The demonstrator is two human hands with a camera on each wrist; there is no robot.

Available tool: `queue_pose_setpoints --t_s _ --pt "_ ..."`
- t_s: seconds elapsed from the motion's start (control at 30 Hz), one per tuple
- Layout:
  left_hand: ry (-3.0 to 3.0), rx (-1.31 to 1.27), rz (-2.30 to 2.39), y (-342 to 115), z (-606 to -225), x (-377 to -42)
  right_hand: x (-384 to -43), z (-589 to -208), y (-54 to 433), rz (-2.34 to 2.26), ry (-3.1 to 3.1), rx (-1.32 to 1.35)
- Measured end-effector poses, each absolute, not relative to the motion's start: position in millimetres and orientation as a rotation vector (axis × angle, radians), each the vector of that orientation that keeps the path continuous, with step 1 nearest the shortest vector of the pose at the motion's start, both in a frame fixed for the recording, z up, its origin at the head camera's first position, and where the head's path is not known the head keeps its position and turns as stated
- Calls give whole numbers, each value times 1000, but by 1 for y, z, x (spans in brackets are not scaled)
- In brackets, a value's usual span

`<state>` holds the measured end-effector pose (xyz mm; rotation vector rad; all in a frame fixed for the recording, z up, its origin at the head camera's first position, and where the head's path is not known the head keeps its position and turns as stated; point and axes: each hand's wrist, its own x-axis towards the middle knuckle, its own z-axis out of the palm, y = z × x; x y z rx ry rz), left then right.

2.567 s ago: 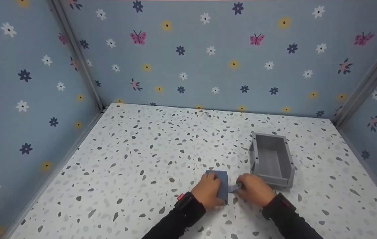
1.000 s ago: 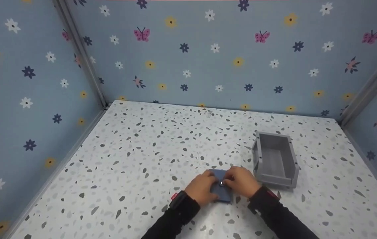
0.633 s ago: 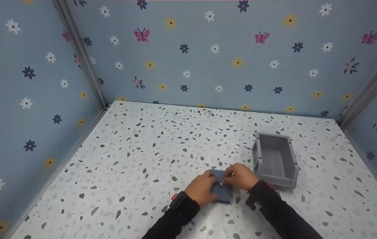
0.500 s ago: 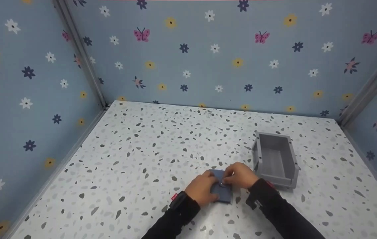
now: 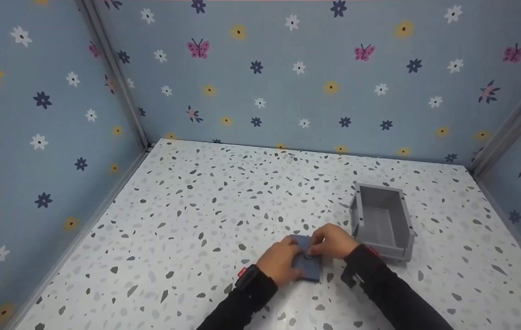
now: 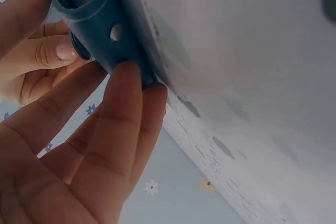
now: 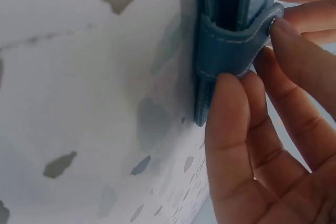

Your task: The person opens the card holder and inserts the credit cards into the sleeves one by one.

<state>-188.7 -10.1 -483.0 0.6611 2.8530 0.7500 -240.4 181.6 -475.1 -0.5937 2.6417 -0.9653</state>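
Note:
A blue wallet (image 5: 307, 271) with stitched edges lies on the speckled table in front of the person. My left hand (image 5: 278, 263) holds it along its left side, fingers near the far end and thumb near the close end. In the left wrist view, those fingers lie against the wallet's edge (image 6: 100, 27), beside a round metal stud. From the right, my right hand (image 5: 333, 243) pinches the closing strap (image 7: 223, 51), which wraps round the wallet's side and over its top face. In the right wrist view, the thumb presses beside the metal snap at the strap's end.
A grey open-topped bin (image 5: 381, 224) stands behind and to the right of the right hand, close to it. Blue walls (image 5: 287, 91) printed with flowers and butterflies enclose the table at the back and both sides.
My right hand has moved left over the wallet, folding the strap that stuck out to the right onto its top. Its thumb now covers the snap. The left hand keeps its hold.

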Motion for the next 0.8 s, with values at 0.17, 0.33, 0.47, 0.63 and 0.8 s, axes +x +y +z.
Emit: queue_pose_setpoints --t_s 0.17,0.33,0.47,0.63,0.8 --pt "2875 702 714 -11 -484 -189 -245 -475 178 -938 2631 -593" --pt "2878 699 698 -11 -484 -188 -245 -475 178 -928 2622 -544" --pt "2882 710 694 -9 -483 -188 -244 -476 180 -933 2630 -522" --pt "2856 704 731 -9 -483 -189 -242 -476 181 -945 2642 -523" --pt "2834 685 754 -8 -484 -189 -236 -477 180 -952 2663 -548"
